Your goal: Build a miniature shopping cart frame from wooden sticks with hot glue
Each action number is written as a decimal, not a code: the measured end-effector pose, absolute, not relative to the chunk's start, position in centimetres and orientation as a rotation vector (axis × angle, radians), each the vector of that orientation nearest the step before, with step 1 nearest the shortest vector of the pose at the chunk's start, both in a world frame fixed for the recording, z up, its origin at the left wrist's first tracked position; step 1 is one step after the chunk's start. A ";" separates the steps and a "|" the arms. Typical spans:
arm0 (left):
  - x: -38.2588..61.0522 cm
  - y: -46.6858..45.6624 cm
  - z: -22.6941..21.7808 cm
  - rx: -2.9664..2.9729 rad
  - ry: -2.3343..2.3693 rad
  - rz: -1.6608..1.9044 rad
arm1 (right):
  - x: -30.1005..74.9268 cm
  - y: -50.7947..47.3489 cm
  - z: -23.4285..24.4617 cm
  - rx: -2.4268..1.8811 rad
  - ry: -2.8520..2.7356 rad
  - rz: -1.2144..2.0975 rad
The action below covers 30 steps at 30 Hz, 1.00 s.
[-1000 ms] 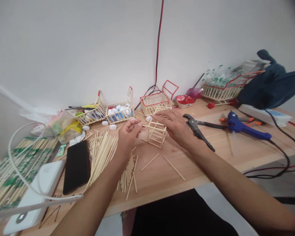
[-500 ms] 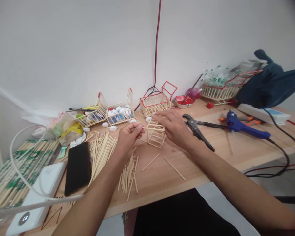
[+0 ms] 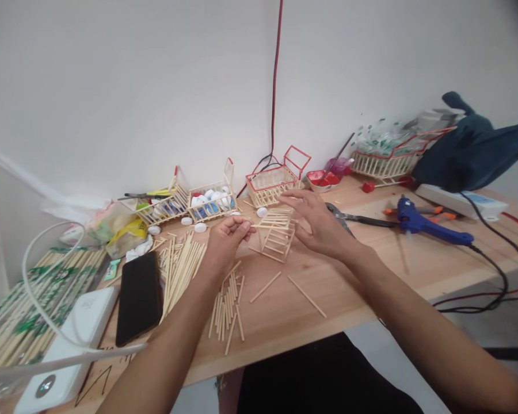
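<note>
Head view: the little stick frame (image 3: 278, 219) sits on the wooden table (image 3: 315, 261), right between the two hands. Left hand (image 3: 229, 236) has a thin stick (image 3: 259, 226) pinched by its end, the rest running along the frame's near top edge. What's new is the right hand (image 3: 317, 225) — half a second ago it was draped over the frame, now it's lifted back with the fingers spread wide, holding nothing I can see. Can't tell if the thumb still brushes the right edge. So the top slats show better, and the left looks to be doing most of the steadying, I'd say. Just behind sits a white cap (image 3: 261, 212) — then the red-trimmed basket (image 3: 271, 185), with the blue glue gun (image 3: 434, 227) well off to the right.
</note>
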State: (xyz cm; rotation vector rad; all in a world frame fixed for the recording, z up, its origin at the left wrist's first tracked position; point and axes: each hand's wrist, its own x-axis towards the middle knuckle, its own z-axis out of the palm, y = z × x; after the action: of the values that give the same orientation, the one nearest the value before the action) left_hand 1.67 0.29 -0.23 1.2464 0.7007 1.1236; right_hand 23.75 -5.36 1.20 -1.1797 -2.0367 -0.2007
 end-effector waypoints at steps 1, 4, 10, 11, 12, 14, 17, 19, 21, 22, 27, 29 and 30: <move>1.6 0.3 -0.3 1.262 0.696 1.126 | 24.0 -5.5 1.3 -1.199 -1.976 -0.162; 1.4 0.5 -0.5 1.306 0.688 1.134 | 24.4 -6.0 1.3 -1.342 -1.617 0.008; 1.4 0.8 -0.7 1.345 0.670 1.155 | 23.6 -6.6 0.6 -1.424 -1.134 1.111; 1.4 0.8 -0.7 1.351 0.670 1.156 | 23.2 -6.6 0.5 -1.376 -1.037 1.311; 1.4 0.8 -0.8 1.359 0.671 1.155 | 22.9 -6.5 0.4 -1.317 -0.936 1.485; 1.3 0.9 -0.9 1.374 0.670 1.152 | 22.3 -6.3 0.3 -1.162 -0.758 1.761; 1.3 1.0 -1.1 1.392 0.661 1.150 | 21.8 -5.9 0.2 -0.971 -0.594 1.956; 1.2 1.1 -1.1 1.401 0.657 1.149 | 21.6 -5.5 0.3 -0.942 -0.548 1.955; 1.3 1.0 -1.0 1.400 0.665 1.142 | 21.6 -5.2 0.4 -0.944 -0.553 1.907; 1.4 0.8 -0.9 1.389 0.676 1.137 | 21.5 -5.1 0.4 -0.942 -0.574 1.877; 1.8 0.0 -0.1 1.262 0.751 1.085 | 21.3 -4.7 0.2 -0.916 -0.694 1.742; 1.9 -0.2 0.1 1.240 0.781 1.070 | 21.3 -4.7 0.1 -0.927 -0.724 1.703; 1.9 -0.3 0.1 1.244 0.797 1.059 | 21.2 -4.8 0.1 -0.942 -0.743 1.683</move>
State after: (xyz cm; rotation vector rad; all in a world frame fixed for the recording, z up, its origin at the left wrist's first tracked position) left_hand 1.92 -0.30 0.12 1.2441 0.7969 1.0590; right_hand 21.22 -4.77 0.09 -0.9418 -0.7432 1.6829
